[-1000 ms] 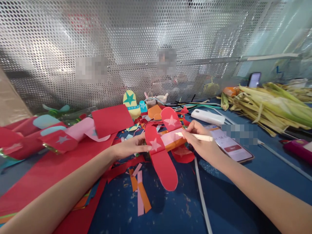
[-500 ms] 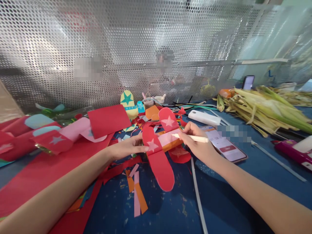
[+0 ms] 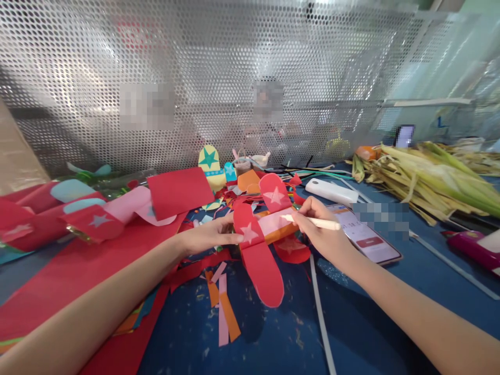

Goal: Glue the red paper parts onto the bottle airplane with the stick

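A red paper plane with pale stars on its wings and a pink and orange body lies on the blue table. My left hand pinches its left wing edge, fingers closed on the paper. In my right hand is a white pen, gripped like a pencil, with its tip on the pink body of the plane.
Red paper sheets and cut strips cover the left and middle. A phone, a white oblong device and a pile of corn husks lie at the right. A perforated metal screen stands behind, with people beyond it.
The hands, plane and pen keep the same hold; only the head view has shifted slightly.
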A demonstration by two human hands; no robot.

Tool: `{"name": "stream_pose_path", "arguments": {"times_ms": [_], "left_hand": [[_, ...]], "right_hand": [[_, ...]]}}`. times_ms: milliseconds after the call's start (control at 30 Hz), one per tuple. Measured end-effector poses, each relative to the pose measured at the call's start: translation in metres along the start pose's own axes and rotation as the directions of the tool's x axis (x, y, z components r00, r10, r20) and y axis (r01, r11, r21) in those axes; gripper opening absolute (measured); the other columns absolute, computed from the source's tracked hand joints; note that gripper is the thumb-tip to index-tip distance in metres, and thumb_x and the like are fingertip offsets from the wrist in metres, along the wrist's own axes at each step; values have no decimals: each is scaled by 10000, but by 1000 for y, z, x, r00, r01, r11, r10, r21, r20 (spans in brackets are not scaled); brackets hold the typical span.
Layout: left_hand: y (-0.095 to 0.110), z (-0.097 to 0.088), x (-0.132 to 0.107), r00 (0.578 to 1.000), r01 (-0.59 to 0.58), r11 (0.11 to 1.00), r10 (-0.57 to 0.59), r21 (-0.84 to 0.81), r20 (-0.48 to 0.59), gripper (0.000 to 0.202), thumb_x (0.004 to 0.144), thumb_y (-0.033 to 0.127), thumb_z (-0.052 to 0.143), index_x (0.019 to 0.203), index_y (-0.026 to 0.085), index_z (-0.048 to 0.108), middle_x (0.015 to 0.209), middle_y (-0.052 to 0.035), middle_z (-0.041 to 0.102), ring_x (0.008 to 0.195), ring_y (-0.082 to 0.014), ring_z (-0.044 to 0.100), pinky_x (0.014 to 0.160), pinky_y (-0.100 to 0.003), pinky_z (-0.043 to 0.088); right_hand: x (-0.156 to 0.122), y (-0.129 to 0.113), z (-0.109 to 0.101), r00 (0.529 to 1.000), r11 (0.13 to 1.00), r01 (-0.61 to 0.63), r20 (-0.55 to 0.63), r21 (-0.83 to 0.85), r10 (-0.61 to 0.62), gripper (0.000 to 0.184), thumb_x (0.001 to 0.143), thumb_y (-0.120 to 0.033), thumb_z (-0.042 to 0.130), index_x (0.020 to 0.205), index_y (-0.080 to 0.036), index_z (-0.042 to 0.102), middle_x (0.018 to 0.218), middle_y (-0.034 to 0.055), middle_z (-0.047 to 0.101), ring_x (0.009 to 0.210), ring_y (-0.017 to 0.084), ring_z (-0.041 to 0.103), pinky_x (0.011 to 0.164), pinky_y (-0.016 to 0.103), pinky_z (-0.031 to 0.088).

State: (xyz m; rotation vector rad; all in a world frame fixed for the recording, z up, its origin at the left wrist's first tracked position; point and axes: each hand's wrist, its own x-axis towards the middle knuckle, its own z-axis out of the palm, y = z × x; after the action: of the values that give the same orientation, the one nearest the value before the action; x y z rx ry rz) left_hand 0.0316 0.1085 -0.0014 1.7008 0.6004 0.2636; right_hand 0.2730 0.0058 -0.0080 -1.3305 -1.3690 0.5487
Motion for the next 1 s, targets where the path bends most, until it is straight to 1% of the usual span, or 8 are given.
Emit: {"name": "stream_pose_path", "arguments": {"times_ms": [133, 367, 600, 700, 1000], "left_hand": [[0, 0, 0, 1000, -7, 1000, 7, 1, -12, 577, 725, 511, 730, 1190, 215, 558, 1298, -98, 583, 1242, -301, 500, 1008, -426, 402], [-1, -1, 0, 1000, -2, 1000, 2, -6, -2, 558, 734, 496, 727, 1181, 210, 555, 1271, -92, 594, 1223, -290, 514, 1008, -427, 402], [-1, 0, 0, 1000, 10, 1000, -10, -20, 6, 589, 731, 497, 731, 1202, 202, 536, 1295, -101, 578, 1244, -294, 497, 1020, -434, 391], [-1, 0, 0, 1000, 18, 1000, -18, -25, 2, 585, 729, 507, 730, 1193, 206, 541, 1296, -100, 579, 1243, -294, 499, 1025, -436, 386], [-1, 0, -1, 1000, 21, 1000, -21, -16, -2, 558, 732, 496, 727, 1181, 217, 551, 1292, -89, 582, 1246, -292, 495, 1030, -432, 378]], "right_hand": [[0, -2, 0, 1000, 1000, -2, 1, -4, 2, 230, 822, -325, 550, 673, -237, 398, 560, -58, 467, 515, 114, 410, 497, 263, 297], [0, -1, -1, 1000, 1000, -3, 6, -10, 3, 232, 826, -346, 554, 691, -241, 398, 562, -57, 463, 516, 123, 412, 498, 266, 302], [0, 0, -1, 1000, 1000, -13, 5, 3, 13, 238, 808, -343, 579, 680, -238, 409, 573, -56, 472, 524, 123, 415, 510, 269, 312], [0, 1, -1, 999, 1000, -16, 27, -2, 16, 223, 815, -329, 566, 683, -237, 413, 565, -58, 466, 520, 121, 414, 502, 265, 303], [0, 1, -1, 1000, 1000, -9, 16, 1, 9, 221, 812, -328, 569, 681, -238, 415, 565, -56, 467, 523, 122, 417, 496, 263, 298]]}}
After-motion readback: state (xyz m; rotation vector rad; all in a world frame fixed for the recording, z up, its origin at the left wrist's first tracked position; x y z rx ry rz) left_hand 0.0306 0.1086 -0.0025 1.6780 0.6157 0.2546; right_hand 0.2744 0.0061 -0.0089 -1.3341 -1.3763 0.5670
